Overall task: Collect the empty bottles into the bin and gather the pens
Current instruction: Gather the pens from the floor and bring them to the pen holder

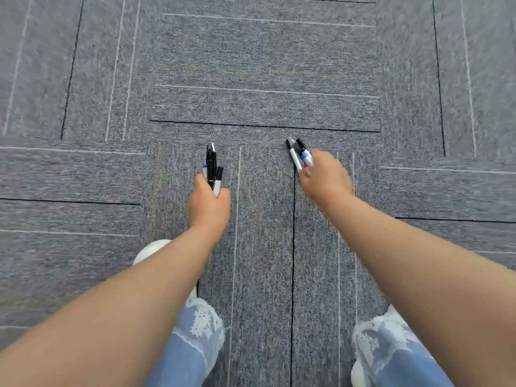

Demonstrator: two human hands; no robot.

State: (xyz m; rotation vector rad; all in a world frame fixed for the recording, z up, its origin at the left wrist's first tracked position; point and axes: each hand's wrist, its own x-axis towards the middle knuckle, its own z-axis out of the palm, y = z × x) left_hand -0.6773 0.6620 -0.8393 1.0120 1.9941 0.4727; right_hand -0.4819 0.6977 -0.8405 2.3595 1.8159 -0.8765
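My left hand (pixel 208 203) grips a bundle of pens (pixel 212 166), black and white-barrelled with one blue cap, their tips pointing away from me. My right hand (pixel 325 178) holds a second bunch of pens (pixel 298 153) with black, blue and red caps, fanned out to the upper left. Both arms stretch forward over the floor. The picture is blurred by motion. No bottle or bin is in view.
Grey carpet tiles (pixel 265 65) with black and white lines cover the whole floor. My legs in light blue jeans (pixel 192 339) and white shoes (pixel 152 248) show at the bottom.
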